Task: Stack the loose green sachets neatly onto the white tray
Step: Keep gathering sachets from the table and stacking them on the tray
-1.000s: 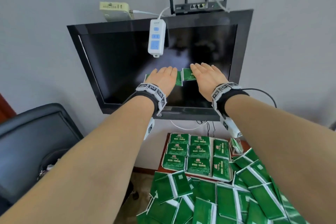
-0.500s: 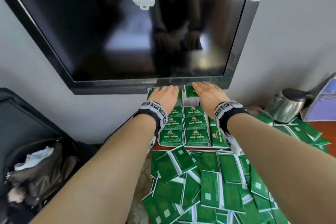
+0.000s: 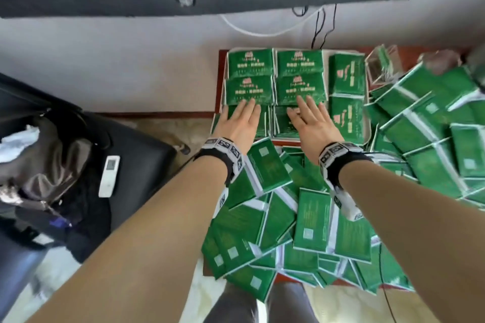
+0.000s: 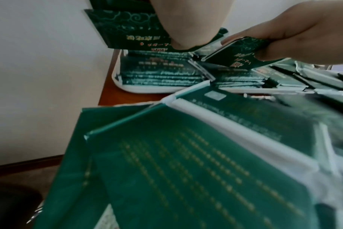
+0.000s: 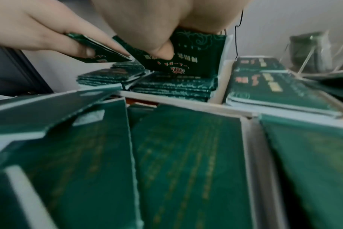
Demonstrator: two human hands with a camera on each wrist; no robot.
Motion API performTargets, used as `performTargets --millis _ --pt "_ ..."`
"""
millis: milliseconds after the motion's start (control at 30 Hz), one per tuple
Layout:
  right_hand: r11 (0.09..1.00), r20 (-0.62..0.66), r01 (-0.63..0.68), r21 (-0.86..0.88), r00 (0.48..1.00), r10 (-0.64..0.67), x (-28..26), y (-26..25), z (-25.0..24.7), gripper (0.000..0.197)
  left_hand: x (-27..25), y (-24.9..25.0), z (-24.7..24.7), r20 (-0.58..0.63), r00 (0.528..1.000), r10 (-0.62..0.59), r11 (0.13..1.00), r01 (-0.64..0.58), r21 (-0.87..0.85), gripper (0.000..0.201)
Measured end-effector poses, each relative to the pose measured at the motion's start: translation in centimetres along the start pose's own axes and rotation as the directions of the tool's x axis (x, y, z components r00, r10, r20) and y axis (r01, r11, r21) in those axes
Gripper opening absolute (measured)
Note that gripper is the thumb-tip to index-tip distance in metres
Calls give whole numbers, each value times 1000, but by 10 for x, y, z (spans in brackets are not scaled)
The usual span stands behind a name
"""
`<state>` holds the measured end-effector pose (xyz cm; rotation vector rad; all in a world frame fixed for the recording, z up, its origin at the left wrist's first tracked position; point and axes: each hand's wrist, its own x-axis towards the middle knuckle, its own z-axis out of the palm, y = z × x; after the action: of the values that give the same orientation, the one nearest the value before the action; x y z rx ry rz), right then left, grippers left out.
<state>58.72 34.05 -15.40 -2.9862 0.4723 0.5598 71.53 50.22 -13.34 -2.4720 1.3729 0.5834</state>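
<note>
Two hands reached palm-down over the near stacks on the white tray point(image 3: 325, 71). Left hand point(image 3: 240, 123) pinched a green sachet point(image 4: 127, 31) between thumb and straight fingers above the left stack; right hand point(image 3: 312, 123) pinched another sachet point(image 5: 186, 57) likewise above the neighbouring stack. Loose green sachets point(image 3: 312, 220) lay heaped under both extended forearms.

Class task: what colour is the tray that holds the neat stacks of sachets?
White. The tray rim shows best in the left wrist view, under the green sachets.
</note>
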Motion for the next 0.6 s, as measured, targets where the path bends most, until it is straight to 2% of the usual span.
performTargets --millis 167,600 --pt "1000 -25 -1 -5 1000 0 14 4 16 82 15 2 16 -41 999 7 1000 -6 22 84" --pt "999 -73 27 42 997 -24 21 13 22 79 41 3 33 -169 985 41 997 -52 -61 85"
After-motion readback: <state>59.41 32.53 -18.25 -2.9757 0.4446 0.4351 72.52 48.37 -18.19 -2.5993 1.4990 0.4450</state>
